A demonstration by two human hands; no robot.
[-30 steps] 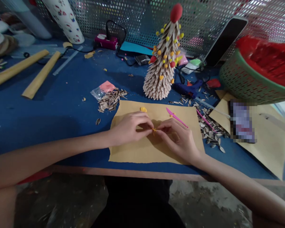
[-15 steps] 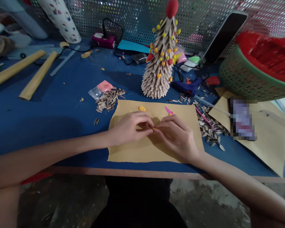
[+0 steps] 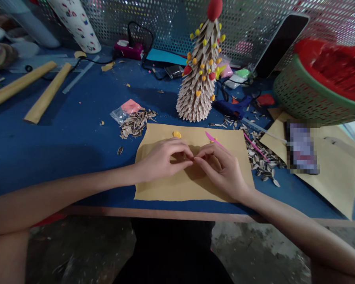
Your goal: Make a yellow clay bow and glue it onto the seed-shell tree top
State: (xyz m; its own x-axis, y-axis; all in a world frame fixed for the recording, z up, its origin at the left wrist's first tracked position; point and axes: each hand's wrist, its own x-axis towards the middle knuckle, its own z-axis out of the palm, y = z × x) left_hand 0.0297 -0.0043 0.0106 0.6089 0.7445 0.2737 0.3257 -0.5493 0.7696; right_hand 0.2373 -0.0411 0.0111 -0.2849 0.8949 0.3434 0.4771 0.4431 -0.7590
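Note:
My left hand (image 3: 161,159) and my right hand (image 3: 221,169) meet fingertip to fingertip above a sheet of tan paper (image 3: 165,191). Thumb and forefinger are pinched together on each; a tiny bit of orange clay, seen there a moment before, is now hidden between the tips. Behind my left hand lies an orange clay lump (image 3: 176,135) on the paper. A pink plastic knife (image 3: 212,138) rests just behind my right hand, with small orange bits beside it. Beyond the paper stands a cone tree of seed shells (image 3: 195,92), dotted with yellow, orange and red balls.
Sunflower seed shells lie in piles left (image 3: 134,126) and right (image 3: 262,159) of the paper. A blue glue gun (image 3: 235,107) sits behind the right pile. At right are a green basket (image 3: 310,96) and a leaning phone (image 3: 279,45). Two tan paper tubes (image 3: 49,92) lie at left.
My fingertips have shifted slightly, and the orange bit between them no longer shows. My right hand's fingers have lifted a little, uncovering more of the pink knife.

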